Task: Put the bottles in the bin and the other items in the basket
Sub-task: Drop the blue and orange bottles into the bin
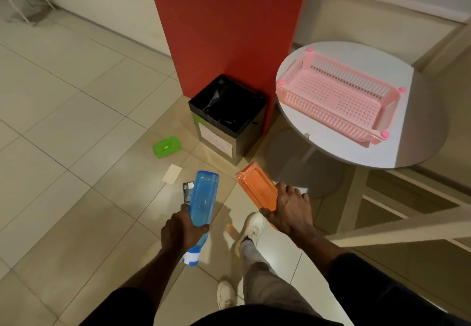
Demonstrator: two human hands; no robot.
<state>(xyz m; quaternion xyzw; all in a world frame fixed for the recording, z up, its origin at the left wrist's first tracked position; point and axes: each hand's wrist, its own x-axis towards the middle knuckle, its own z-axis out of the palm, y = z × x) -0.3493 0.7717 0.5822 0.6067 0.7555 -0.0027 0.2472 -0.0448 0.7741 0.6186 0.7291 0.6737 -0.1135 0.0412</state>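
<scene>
Both arms reach forward and down, dark sleeves pushed up the forearms. The left hand (183,229) is wrapped around the blue bottle (204,198) near its neck, base pointing away. The right hand (290,211), knuckles up, clasps the orange bottle (257,185) at its near end.

No legible text, brand, number or sign anywhere in view. White paper label (216,139) on the front face of the bin (246,135): faint reddish marks only, too blurred to read. White band (191,256) near the cap end of the blue bottle (204,195): blank or unreadable. Small dark card-like item (187,190) on the floor just behind the blue bottle: printed patches visible, no readable characters. Beige card (172,173) on the floor: no print visible. Green lidded box (167,146): unmarked at this resolution.
</scene>
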